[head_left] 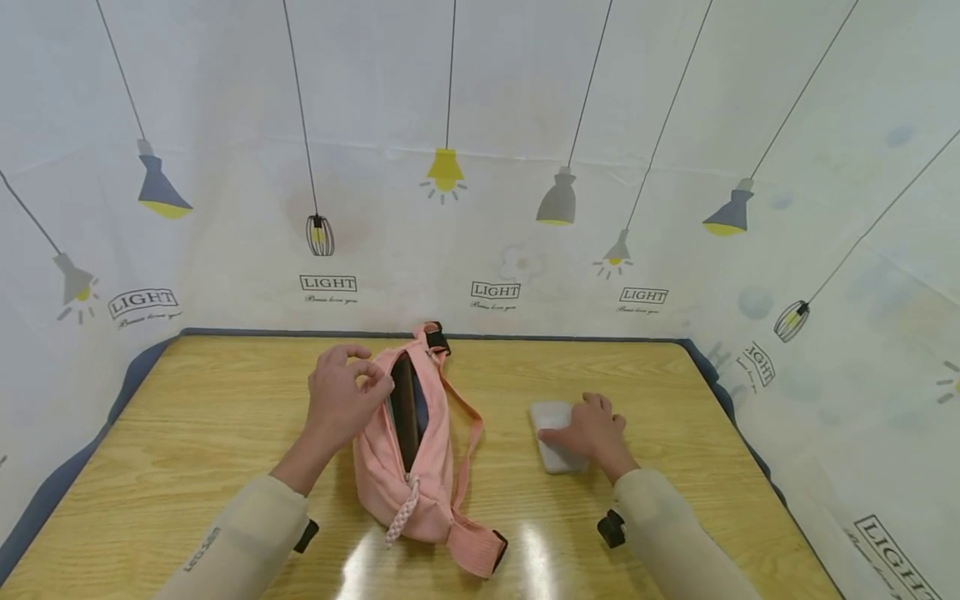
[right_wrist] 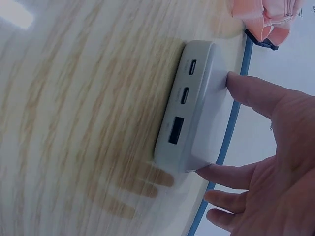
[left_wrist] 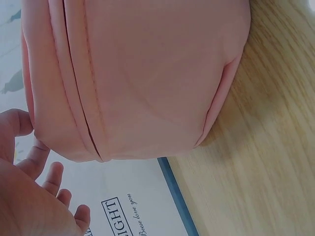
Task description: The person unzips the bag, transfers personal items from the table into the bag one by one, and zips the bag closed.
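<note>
A pink waist bag (head_left: 438, 492) lies lengthwise on the table with its zipper undone, showing a dark interior. At the left edge of its opening, my left hand (head_left: 348, 400) pinches the fabric between thumb and forefinger; the left wrist view shows the fingertips at the rim of the bag (left_wrist: 152, 78). To the right lies a white power bank (head_left: 553, 412), flat on the wood. My right hand (head_left: 596, 429) holds it with thumb and forefinger on opposite sides. Three ports on the end of the power bank (right_wrist: 184, 96) face the right wrist camera.
Both lie on a wood-grain table (head_left: 225, 400) with a dark blue border. A pink strap (head_left: 472, 433) with black buckles runs along the bag's right side. A braided zipper pull (head_left: 403, 512) hangs at its near end. White sheeting printed with lamps (head_left: 446, 171) surrounds the table.
</note>
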The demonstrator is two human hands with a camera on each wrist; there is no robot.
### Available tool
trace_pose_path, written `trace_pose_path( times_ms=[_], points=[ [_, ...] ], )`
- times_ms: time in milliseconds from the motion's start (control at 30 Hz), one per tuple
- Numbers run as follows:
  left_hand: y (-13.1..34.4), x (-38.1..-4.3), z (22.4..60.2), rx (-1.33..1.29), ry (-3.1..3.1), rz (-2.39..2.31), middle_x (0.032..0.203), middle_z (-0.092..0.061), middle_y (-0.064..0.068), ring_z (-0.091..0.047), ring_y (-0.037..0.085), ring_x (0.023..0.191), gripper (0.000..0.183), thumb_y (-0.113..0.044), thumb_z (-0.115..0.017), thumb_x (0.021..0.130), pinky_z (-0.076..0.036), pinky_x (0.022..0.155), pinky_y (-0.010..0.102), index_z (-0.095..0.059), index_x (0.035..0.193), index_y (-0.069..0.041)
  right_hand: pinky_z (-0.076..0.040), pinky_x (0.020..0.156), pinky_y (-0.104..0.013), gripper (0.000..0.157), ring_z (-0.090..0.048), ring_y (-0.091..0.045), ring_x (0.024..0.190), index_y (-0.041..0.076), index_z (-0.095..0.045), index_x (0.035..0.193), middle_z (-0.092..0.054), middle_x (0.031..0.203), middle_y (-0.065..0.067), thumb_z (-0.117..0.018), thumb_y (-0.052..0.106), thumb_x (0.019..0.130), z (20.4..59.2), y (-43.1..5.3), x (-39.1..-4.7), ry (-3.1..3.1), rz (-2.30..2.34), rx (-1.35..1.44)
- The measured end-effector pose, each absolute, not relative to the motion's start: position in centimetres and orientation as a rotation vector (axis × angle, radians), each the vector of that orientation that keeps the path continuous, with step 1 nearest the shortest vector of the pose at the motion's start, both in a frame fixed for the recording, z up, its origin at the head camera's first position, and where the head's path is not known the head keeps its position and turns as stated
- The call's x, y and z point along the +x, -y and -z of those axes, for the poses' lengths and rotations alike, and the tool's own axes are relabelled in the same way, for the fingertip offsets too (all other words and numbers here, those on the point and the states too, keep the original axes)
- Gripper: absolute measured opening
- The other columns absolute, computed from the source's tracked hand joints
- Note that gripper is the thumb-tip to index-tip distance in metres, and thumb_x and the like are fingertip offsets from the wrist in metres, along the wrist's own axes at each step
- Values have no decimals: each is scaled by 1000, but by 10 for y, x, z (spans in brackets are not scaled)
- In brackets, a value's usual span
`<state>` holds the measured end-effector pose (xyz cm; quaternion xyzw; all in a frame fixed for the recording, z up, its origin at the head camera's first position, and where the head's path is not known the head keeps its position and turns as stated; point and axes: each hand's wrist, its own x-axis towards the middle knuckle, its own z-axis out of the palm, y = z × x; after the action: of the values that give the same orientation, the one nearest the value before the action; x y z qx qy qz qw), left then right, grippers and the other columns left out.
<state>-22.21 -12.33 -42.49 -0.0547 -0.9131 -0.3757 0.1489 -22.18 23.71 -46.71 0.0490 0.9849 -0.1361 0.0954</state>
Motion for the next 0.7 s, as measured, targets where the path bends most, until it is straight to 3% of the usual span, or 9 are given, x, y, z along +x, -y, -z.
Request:
trace_pose_path(
  times_ms=[267, 533, 700],
  points=[
    [124, -222, 426, -156, 2616, 1084, 121, -57, 12, -43, 37, 125, 21, -25, -64, 85, -26, 106, 61, -66, 70, -10, -32, 100, -64, 65, -41, -46, 124, -4, -63, 104, -43, 140, -29, -70, 55, 77, 468, -236, -224, -2868, 481, 193],
    [124, -221, 426, -159, 2600, 1082, 119, -59, 12, -45, 37, 123, 22, -25, -65, 85, -28, 103, 61, -66, 69, -10, -14, 110, -71, 52, -43, -47, 127, 2, -67, 87, -46, 141, -26, -72, 53, 78, 462, -230, -225, -2937, 466, 178],
    [125, -221, 426, -165, 2600, 1082, 120, -59, 13, -45, 38, 123, 23, -25, -64, 85, -28, 103, 62, -65, 68, -10, -7, 112, -73, 44, -37, -46, 134, 5, -73, 91, -46, 145, -21, -66, 48, 84, 459, -231, -230, -2985, 460, 178]
  ],
)
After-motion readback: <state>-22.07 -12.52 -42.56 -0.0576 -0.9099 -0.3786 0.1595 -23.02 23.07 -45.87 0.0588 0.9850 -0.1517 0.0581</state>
